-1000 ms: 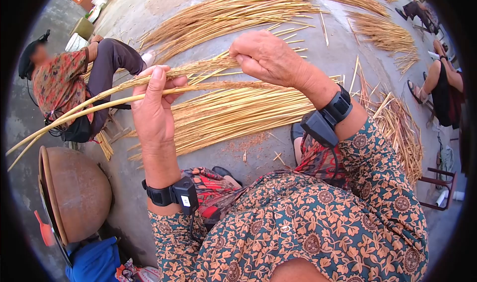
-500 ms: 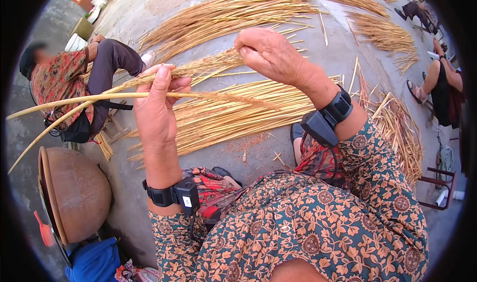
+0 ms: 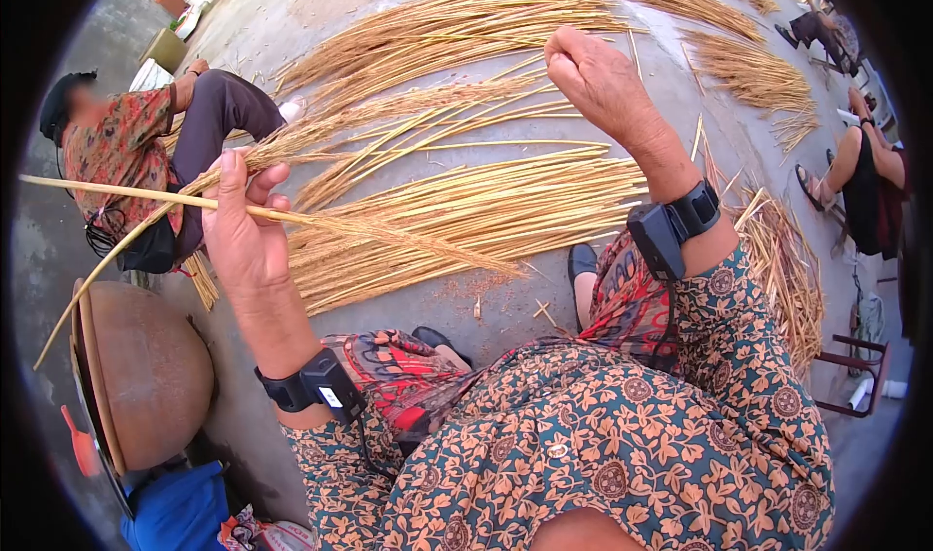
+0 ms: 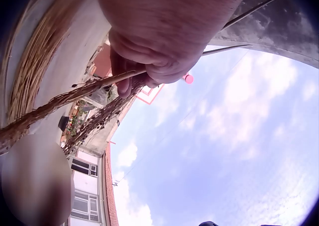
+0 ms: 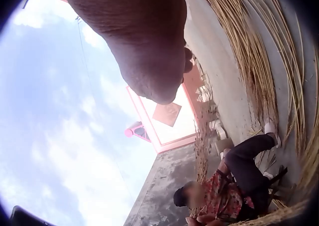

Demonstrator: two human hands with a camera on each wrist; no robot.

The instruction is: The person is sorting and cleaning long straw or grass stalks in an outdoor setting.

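Left hand (image 3: 249,245) pinches stalks (image 3: 126,191); right hand (image 3: 604,83) raised, apparently fisted

No text, brand or number can be read.

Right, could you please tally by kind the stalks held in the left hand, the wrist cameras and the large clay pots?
Stalks in the left hand: 2
Wrist cameras: 2
Clay pot: 1
Total: 5
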